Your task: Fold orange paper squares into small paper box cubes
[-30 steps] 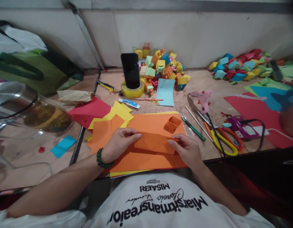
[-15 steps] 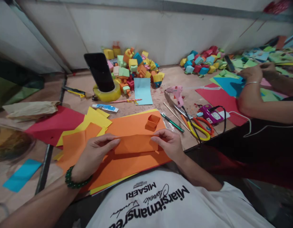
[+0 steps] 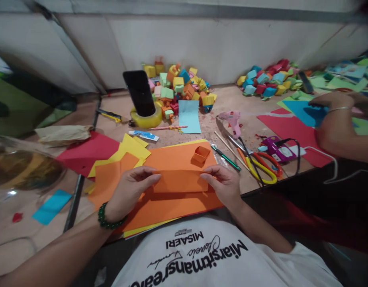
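- Head view: the left hand (image 3: 130, 192) and the right hand (image 3: 225, 184) each pinch one end of a folded orange paper strip (image 3: 180, 181), fingers curled over its top edge, thumbs beneath, likely to keep the fold flat.
- The strip lies on a large orange paper sheet (image 3: 175, 205) at the near edge of the tabletop (image 3: 228, 99).
- A small orange paper box (image 3: 201, 154) stands just beyond the strip.
- Yellow-handled scissors (image 3: 263, 169) lie to the right, apart from both hands.

The person wears a white T-shirt (image 3: 220, 255) printed with black lettering, both forearms bare, and a dark green beaded bracelet (image 3: 108, 218) on the wrist just left of that lettering.
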The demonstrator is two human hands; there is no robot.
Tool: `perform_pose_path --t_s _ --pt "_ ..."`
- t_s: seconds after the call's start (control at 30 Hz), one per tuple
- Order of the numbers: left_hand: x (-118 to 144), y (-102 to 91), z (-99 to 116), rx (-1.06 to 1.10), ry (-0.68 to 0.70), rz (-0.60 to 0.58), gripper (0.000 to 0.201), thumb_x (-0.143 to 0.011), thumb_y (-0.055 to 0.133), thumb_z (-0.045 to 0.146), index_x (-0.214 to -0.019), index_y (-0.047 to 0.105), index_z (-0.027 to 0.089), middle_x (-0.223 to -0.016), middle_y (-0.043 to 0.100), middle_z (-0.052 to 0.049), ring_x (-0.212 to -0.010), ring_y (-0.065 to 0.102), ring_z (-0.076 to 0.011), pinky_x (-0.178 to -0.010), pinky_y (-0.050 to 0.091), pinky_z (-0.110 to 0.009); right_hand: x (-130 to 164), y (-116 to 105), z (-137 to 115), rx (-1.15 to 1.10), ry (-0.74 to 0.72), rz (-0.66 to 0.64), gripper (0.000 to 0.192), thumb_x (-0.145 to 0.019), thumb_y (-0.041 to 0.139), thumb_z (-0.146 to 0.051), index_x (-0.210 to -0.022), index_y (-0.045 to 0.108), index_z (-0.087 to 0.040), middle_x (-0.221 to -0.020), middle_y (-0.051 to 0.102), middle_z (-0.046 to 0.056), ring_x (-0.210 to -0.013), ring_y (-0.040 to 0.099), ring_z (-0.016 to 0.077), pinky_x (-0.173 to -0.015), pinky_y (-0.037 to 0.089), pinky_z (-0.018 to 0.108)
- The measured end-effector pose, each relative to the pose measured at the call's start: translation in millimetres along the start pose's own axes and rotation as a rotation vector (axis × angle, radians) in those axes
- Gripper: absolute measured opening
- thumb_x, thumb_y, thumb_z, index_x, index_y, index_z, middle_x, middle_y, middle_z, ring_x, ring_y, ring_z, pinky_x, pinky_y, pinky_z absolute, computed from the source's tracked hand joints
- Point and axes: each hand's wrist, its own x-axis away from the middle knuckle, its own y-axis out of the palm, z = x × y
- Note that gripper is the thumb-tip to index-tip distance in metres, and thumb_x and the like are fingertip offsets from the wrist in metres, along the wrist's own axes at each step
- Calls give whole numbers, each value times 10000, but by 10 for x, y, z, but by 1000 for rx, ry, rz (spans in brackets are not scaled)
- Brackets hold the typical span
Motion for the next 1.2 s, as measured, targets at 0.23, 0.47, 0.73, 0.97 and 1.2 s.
perform_pose_path --t_s 0.23,0.47,0.73,0.97,1.2 --pt "50 36 139 -14 31 21 295 -613 757 432 -695 675 161 -638 650 -26 -577 546 -125 -527 450 -226 -31 20 -158 7 -70 19 131 -733 709 -334 -699 691 -208 -622 676 3 -561 606 142 -545 522 260" --pt "48 25 166 -18 32 -8 282 -612 743 416 -679 644 160 -611 604 -3 -546 496 -104 -508 419 -216 -58 38 -175 23 -67 -26 149 -751 686 -341 -700 671 -203 -623 670 6 -557 603 138 -537 510 251" --pt "36 27 268 -175 42 -115 241 -641 669 395 -612 571 176 -579 542 20 -553 456 -106 -536 387 -227 -83 53 -227 63 -30 -143 172 -769 655 -333 -661 626 -201 -630 644 1 -572 578 130 -544 485 243" --pt "25 -12 252 -191 65 -146 247 -675 661 398 -627 569 174 -586 531 24 -565 451 -109 -557 386 -231 -77 42 -196 5 28 -141 145 -746 675 -312 -674 641 -191 -626 650 2 -565 576 121 -536 482 232" --pt "31 -39 230 -221 97 -156 260 -717 644 415 -659 581 169 -597 538 21 -576 467 -114 -567 405 -232 -75 54 -154 -45 47 -122 180 -736 695 -343 -675 649 -180 -611 641 -2 -544 560 107 -506 465 213"
